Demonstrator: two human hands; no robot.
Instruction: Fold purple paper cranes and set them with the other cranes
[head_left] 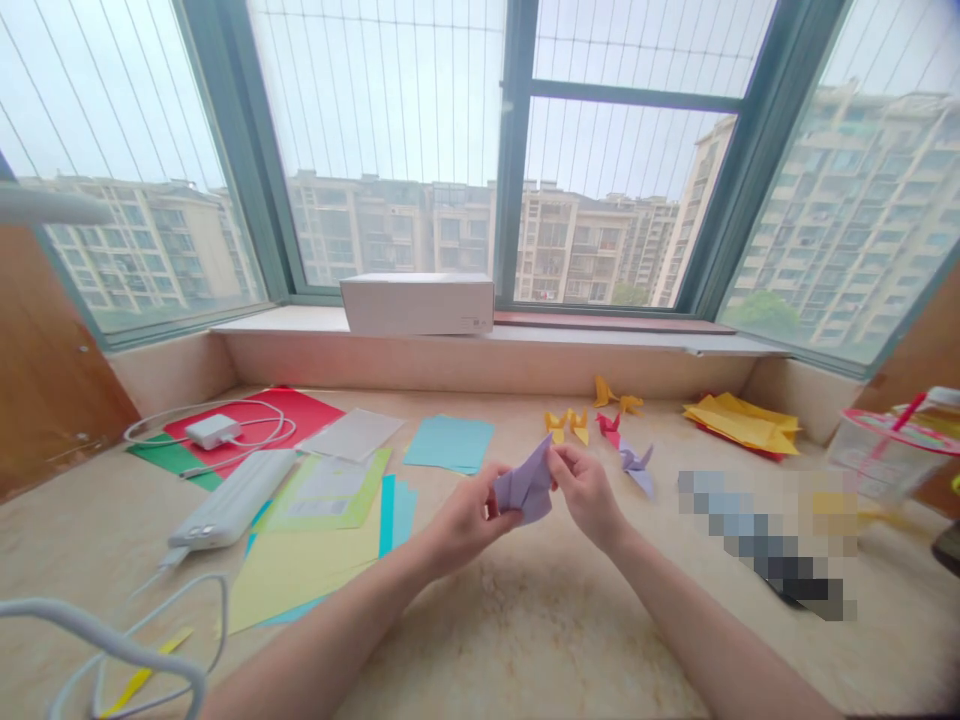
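Note:
A partly folded lilac paper (525, 484) is held above the desk between both hands. My left hand (469, 522) pinches its lower left edge with closed fingers. My right hand (585, 488) pinches its upper right tip, fingers curled. Just beyond lie finished paper cranes: a lilac one (637, 463), a red one (607, 424) and yellow ones (567, 422).
Loose sheets cover the left of the desk: blue (450, 442), yellow (300, 570), green and red (300, 410). A white power bank (232, 510) and a charger (212, 431) with cables lie there. A yellow paper stack (739, 420) and a clear plastic tub (877, 450) sit right. A white box (417, 303) rests on the windowsill.

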